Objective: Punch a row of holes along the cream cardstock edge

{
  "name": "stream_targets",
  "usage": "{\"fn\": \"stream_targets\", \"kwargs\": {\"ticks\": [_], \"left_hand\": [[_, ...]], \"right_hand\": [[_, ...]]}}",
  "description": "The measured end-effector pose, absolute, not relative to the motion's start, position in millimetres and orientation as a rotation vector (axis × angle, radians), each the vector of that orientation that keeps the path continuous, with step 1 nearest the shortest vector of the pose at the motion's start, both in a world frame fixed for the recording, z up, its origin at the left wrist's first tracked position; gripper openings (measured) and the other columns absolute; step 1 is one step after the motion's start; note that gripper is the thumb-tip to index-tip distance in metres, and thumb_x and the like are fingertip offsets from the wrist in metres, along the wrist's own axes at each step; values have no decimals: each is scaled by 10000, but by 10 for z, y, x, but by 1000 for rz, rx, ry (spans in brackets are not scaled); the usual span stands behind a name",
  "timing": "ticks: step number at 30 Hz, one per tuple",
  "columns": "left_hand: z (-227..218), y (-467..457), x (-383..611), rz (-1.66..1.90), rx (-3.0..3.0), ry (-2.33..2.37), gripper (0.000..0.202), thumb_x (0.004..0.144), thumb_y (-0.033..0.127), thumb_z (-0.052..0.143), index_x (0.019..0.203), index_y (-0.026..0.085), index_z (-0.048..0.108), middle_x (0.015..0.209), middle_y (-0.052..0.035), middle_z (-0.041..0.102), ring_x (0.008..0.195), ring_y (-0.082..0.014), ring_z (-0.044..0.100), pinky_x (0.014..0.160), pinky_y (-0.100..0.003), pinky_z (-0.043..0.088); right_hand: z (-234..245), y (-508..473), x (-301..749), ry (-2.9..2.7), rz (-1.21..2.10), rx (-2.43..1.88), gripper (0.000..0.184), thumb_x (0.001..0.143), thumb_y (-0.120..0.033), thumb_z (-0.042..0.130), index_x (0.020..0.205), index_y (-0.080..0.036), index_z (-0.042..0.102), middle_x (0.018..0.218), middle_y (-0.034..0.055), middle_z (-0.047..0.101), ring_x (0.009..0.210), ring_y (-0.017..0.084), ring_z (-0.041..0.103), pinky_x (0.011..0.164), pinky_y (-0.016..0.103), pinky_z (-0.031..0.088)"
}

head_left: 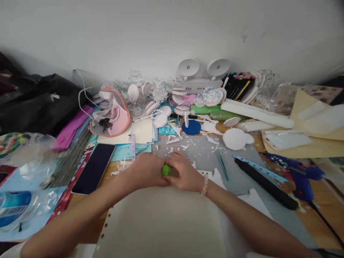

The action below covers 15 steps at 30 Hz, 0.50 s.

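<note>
A small bright green craft punch (pixel 166 170) sits between my two hands at the far edge of a large pale sheet of paper (pixel 161 222). My left hand (pixel 149 170) is closed, its fingers wrapped against the punch. From the other side my right hand (pixel 185 172), with a beaded bracelet on its wrist, pinches it with thumb and fingers. Most of the punch is covered by the fingers. Small flower-like holes run along the sheet's left edge and show near its far edge.
A grey cutting mat (pixel 199 147) with paper scraps lies beyond my hands. Tweezers (pixel 222 165), a black rod (pixel 266 183) and a blue glue gun (pixel 298 172) lie right. A phone (pixel 94 168) and plastic bottle (pixel 21 208) lie left. White round ornaments (pixel 161 95) crowd the back.
</note>
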<state>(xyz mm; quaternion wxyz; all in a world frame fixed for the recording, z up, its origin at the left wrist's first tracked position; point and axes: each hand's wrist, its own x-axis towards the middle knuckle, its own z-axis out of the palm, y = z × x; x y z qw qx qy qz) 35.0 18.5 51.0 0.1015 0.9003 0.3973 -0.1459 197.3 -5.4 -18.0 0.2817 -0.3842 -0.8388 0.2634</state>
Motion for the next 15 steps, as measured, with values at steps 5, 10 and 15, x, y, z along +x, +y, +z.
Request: {"fn": "stream_targets", "kwargs": {"ticks": [5,10,15], "left_hand": [[599,250,242,-447,2568,1114,379,672,536,631,864,211,662,788,-65,691,765,-275,651,627,-309,450],[666,289,178,-485,2592,1127,216,806,351,525,797,198,678,764,-61,675,756,-239,640,635,-287,430],[658,279,164,-510,2568,1102,218,825,268,480,755,192,673,739,-58,667,749,-237,639,609,-278,419]], "right_hand": [[-199,-49,1976,-2227,737,-1025,254,751,-333,642,948,-196,558,868,46,614,872,207,563,1017,463,251],[-171,-51,1985,-2167,750,-1035,270,727,-356,677,910,-197,558,840,32,607,854,195,569,1023,472,247],[-138,19,2079,-2118,765,-1038,248,726,-353,671,886,-186,581,811,35,602,830,200,556,956,441,333]]}}
